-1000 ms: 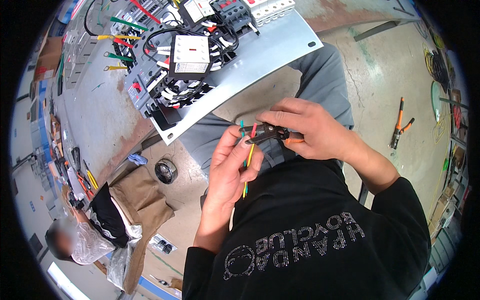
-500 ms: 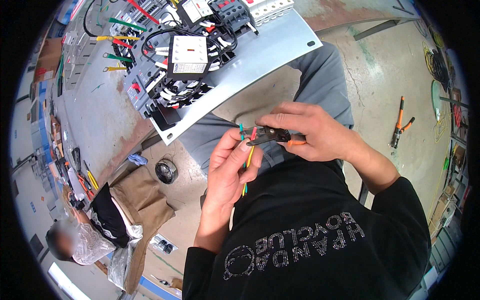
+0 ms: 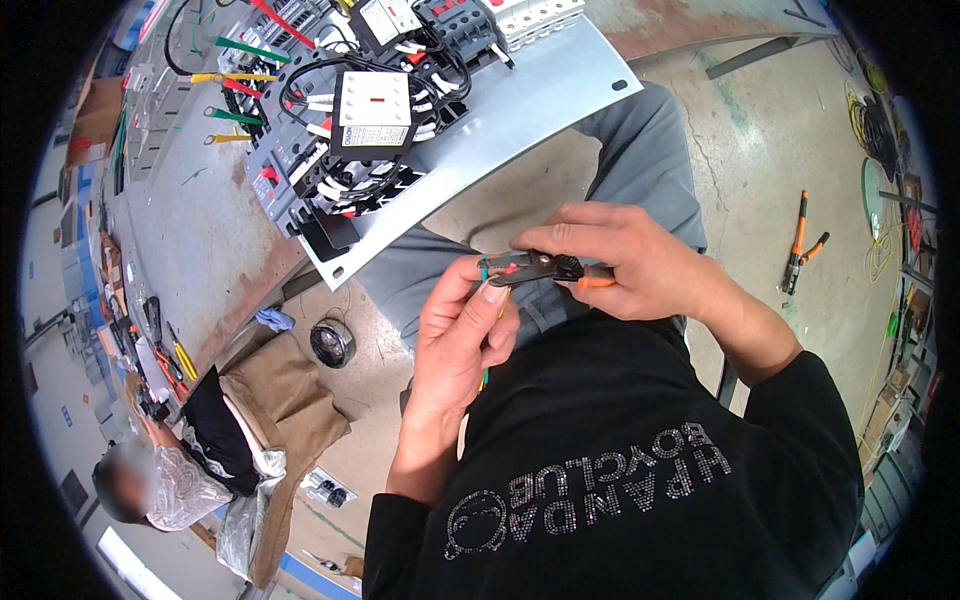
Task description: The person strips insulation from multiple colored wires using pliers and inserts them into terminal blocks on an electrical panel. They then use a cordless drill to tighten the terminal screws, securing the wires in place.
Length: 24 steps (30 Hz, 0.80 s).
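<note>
In front of my lap, my left hand (image 3: 458, 325) pinches a few thin coloured wires between thumb and fingers. A green wire (image 3: 485, 268) and a red wire end (image 3: 512, 268) show just above the thumb; the rest is mostly hidden by the hand. My right hand (image 3: 635, 258) is closed round wire strippers (image 3: 543, 266) with dark jaws and orange handles. Their jaws point left and lie across the wires, the red end between the blades. The jaw tips come right up to my left thumb and forefinger.
A grey metal panel (image 3: 480, 160) carrying contactors (image 3: 375, 110) and lugged wires rests on the worn bench (image 3: 215, 240) ahead. Orange-handled pliers (image 3: 800, 245) lie on the floor at right, a black wire coil (image 3: 332, 343) at left. Another person (image 3: 185, 488) is at far left.
The wires have dropped lower in my left hand, so less of their ends stands above the strippers' jaws. The red end now sits between the blades. Both hands stay almost in place.
</note>
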Each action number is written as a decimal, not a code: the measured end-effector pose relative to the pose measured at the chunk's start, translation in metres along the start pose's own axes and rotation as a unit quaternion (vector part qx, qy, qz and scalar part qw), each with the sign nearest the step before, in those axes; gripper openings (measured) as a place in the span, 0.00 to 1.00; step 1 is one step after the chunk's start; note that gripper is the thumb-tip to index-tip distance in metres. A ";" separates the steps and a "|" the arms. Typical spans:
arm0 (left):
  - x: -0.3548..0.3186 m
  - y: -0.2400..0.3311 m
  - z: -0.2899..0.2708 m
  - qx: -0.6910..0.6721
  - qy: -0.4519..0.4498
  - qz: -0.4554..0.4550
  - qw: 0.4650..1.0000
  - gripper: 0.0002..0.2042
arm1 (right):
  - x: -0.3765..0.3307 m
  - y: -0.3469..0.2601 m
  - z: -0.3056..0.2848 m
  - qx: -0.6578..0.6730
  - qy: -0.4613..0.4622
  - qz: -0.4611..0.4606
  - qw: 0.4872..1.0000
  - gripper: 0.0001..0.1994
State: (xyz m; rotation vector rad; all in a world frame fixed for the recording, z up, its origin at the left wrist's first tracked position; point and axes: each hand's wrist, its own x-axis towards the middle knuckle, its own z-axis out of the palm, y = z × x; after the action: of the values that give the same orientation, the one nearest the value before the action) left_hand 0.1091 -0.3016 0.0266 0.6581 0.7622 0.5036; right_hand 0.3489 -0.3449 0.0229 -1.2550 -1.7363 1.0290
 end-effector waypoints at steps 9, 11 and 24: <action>0.000 0.007 0.002 0.009 -0.013 -0.019 1.000 0.09 | -0.001 -0.001 -0.002 -0.002 -0.002 0.008 1.000 0.28; 0.000 0.007 -0.005 0.007 -0.042 -0.030 0.999 0.10 | -0.002 0.001 -0.001 0.019 0.008 0.009 1.000 0.28; 0.000 0.004 -0.006 0.012 -0.012 -0.022 1.000 0.11 | -0.004 0.003 0.002 -0.105 0.055 -0.026 0.993 0.30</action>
State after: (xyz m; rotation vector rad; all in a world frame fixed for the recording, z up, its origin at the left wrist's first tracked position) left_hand 0.1041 -0.2966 0.0265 0.6669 0.7597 0.4462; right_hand 0.3486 -0.3486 0.0191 -1.3612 -1.8171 0.7484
